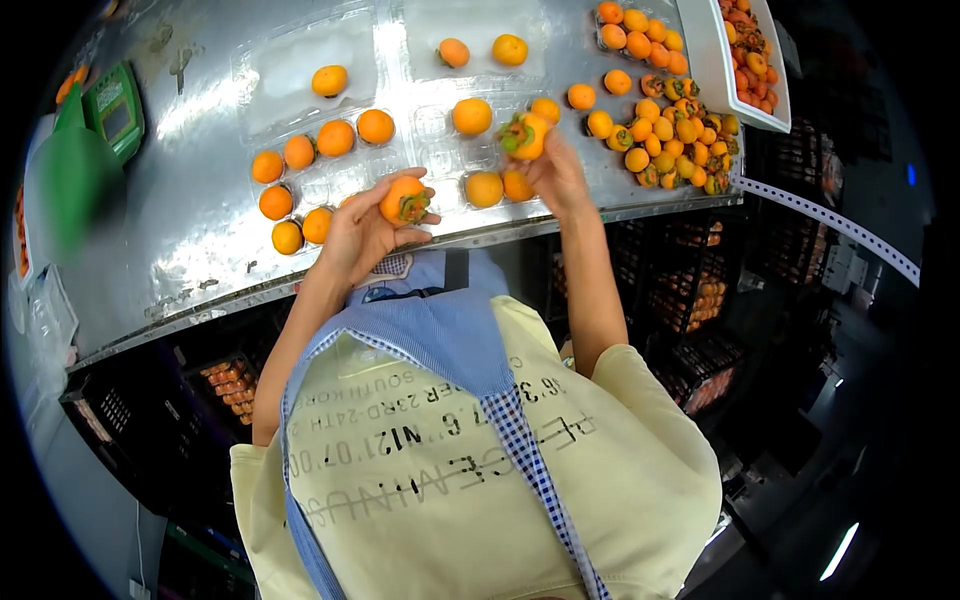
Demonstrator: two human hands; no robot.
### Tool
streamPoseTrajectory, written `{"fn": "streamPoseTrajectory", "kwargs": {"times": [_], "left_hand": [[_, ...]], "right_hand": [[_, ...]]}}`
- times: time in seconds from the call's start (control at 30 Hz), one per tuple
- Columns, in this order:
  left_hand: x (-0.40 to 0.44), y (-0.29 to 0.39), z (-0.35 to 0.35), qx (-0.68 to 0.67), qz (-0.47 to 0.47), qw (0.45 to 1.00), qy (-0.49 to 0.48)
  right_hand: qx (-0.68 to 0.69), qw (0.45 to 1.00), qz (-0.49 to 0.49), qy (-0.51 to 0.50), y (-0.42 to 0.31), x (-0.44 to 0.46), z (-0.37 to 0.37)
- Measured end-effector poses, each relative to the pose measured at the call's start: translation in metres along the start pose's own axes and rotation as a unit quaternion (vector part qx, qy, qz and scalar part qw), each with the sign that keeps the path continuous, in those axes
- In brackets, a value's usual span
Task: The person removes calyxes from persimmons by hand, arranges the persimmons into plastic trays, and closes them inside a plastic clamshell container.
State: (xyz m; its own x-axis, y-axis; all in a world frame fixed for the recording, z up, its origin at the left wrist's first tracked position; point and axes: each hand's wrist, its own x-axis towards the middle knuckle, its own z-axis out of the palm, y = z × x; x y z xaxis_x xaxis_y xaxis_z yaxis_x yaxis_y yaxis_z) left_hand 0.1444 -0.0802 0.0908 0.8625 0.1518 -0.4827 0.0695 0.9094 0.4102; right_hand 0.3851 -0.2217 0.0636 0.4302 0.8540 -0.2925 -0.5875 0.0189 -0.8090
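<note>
My left hand (365, 222) holds an orange persimmon (402, 199) near the table's front edge, its green calyx facing right. In my right hand (560, 175) is another persimmon (529, 139), calyx turned to the left, held above a clear plastic tray (447, 153). That tray bears a few persimmons, among them one at its upper left (472, 116) and one at its lower part (484, 189). Left of it, a second clear tray (345, 173) has several persimmons (336, 137) along its back and left sides. My left hand partly covers this tray's front right.
A pile of loose persimmons (680, 140) lies at the right of the metal table (190, 225), below a filled tray (640, 38) and a white bin (765, 112). A green scale (115, 112) stands at left. Dark crates of fruit (690, 290) sit below the table.
</note>
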Motion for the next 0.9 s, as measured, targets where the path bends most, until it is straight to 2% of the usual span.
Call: {"fn": "streamPoseTrajectory", "kwargs": {"times": [0.03, 0.1, 0.13, 0.23, 0.37, 0.57, 0.77, 0.9], "left_hand": [[0.000, 0.000, 0.001, -0.002, 0.000, 1.000, 0.005], [0.000, 0.000, -0.002, -0.008, 0.001, 1.000, -0.004], [0.001, 0.001, -0.002, -0.007, 0.000, 1.000, -0.005], [0.000, 0.000, 0.000, 0.014, 0.004, 1.000, -0.004], [0.002, 0.000, 0.003, 0.040, -0.006, 0.999, 0.001], [0.001, 0.000, 0.001, 0.052, 0.003, 0.999, 0.009], [0.002, 0.002, 0.001, 0.067, 0.015, 0.998, 0.013], [0.002, 0.001, 0.002, 0.060, 0.002, 0.998, -0.003]], "right_hand": [[-0.031, 0.998, -0.030, 0.043, -0.004, 0.002, 0.000], [-0.272, 0.955, -0.098, 0.067, -0.016, 0.013, -0.020], [-0.388, 0.909, -0.130, 0.077, -0.022, 0.017, -0.025], [-0.614, 0.775, -0.144, 0.039, -0.041, 0.025, -0.021], [-0.740, 0.644, -0.190, -0.037, -0.040, 0.041, -0.013], [-0.764, 0.595, -0.230, -0.097, -0.026, 0.063, -0.029], [-0.778, 0.584, -0.189, -0.133, -0.031, 0.064, -0.030], [-0.786, 0.569, -0.214, -0.116, -0.034, 0.058, -0.028]]}}
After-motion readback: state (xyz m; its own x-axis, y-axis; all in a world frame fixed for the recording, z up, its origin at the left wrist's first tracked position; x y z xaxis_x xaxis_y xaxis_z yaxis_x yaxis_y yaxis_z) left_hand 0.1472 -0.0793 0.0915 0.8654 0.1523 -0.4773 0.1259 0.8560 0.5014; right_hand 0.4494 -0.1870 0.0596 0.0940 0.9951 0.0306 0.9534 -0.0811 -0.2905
